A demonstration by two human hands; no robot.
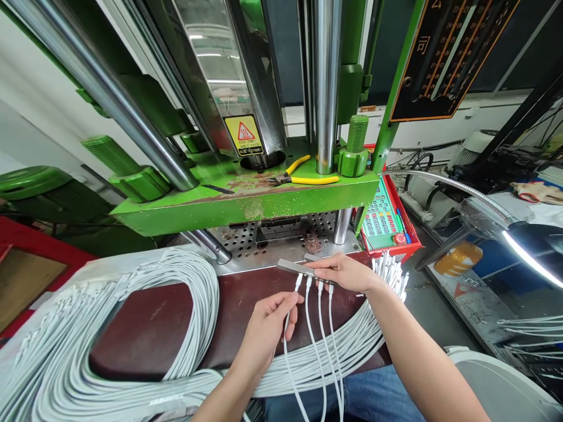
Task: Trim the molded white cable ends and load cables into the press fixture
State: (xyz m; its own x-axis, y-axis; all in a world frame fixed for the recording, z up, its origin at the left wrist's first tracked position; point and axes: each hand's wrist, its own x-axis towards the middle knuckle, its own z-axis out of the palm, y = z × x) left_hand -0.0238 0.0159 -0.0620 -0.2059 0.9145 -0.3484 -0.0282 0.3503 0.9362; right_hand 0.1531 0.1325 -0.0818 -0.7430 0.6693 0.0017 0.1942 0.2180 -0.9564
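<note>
My right hand [341, 272] grips a flat metal bar [294, 268] by its right part, with the fingers closed round it. Several white cables [320, 316] hang down from the bar's near edge, their white plug ends against it. With my left hand [273, 319] I pinch the leftmost cable [287, 351] just below its plug [298, 282], which is at the bar's edge. A short second metal piece [311, 257] shows behind the bar, partly hidden by my right hand.
A large bundle of white cables [206, 287] loops over the brown work surface [246, 310]. Ahead stands a green press [246, 205] with a perforated metal bed [240, 243]. Yellow-handled pliers [314, 180] lie on its plate. A red-framed control panel [382, 217] and a lit lamp [532, 258] are at right.
</note>
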